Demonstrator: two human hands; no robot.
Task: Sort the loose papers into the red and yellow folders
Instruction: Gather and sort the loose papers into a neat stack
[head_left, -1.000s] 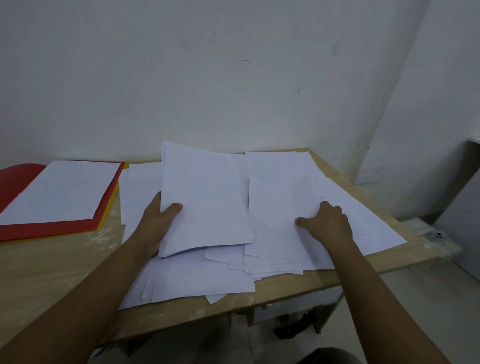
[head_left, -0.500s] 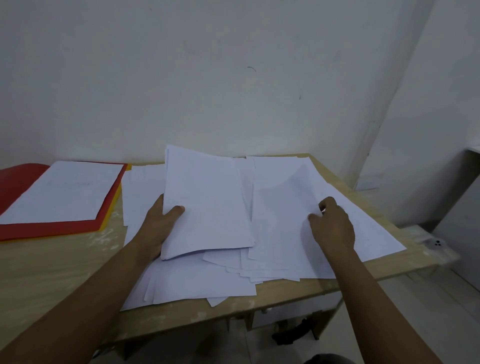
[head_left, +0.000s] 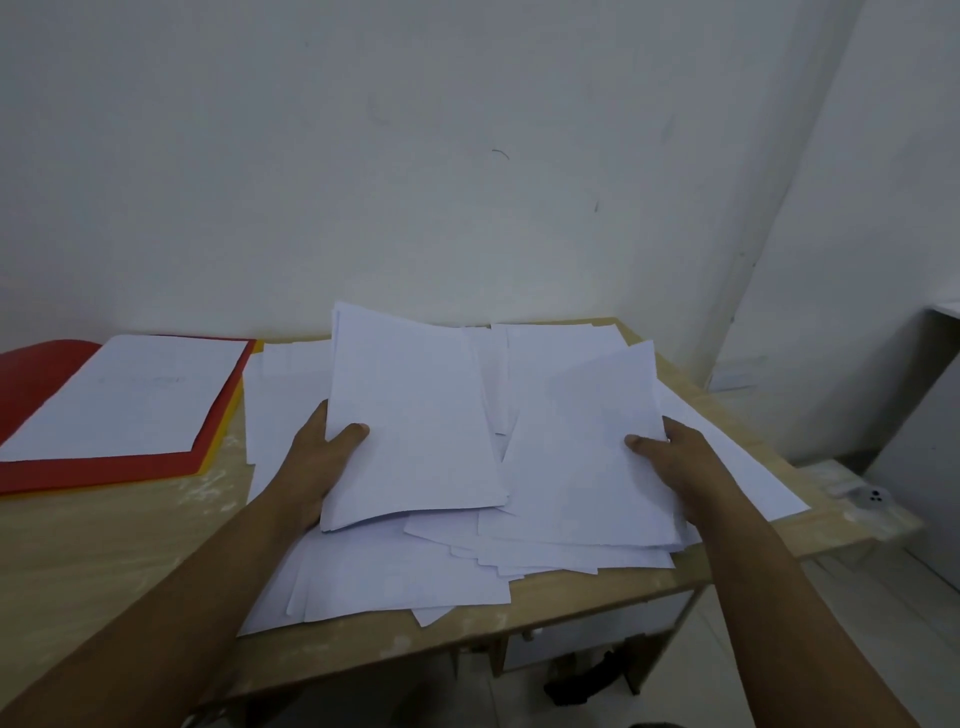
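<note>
Loose white papers (head_left: 395, 571) lie spread over the middle and right of the wooden table (head_left: 104, 551). My left hand (head_left: 322, 457) grips a thin stack of sheets (head_left: 410, 415) by its left edge, thumb on top. My right hand (head_left: 670, 462) holds a single sheet (head_left: 582, 447) by its right edge, its far end lifted off the pile. At the far left lies the open red folder (head_left: 104, 473) with a white sheet (head_left: 130, 395) on it. Only a thin yellow folder edge (head_left: 223, 431) shows beneath the red one.
The table stands against a white wall (head_left: 467, 156), its right end near a wall corner. Papers overhang the front and right table edges. A white ledge with a small socket (head_left: 872, 496) sits to the right. Dark objects lie on the floor under the table (head_left: 587, 675).
My right hand slid to the right edge of the pile, took hold of one sheet and raised it. My left hand kept its grip on the stack.
</note>
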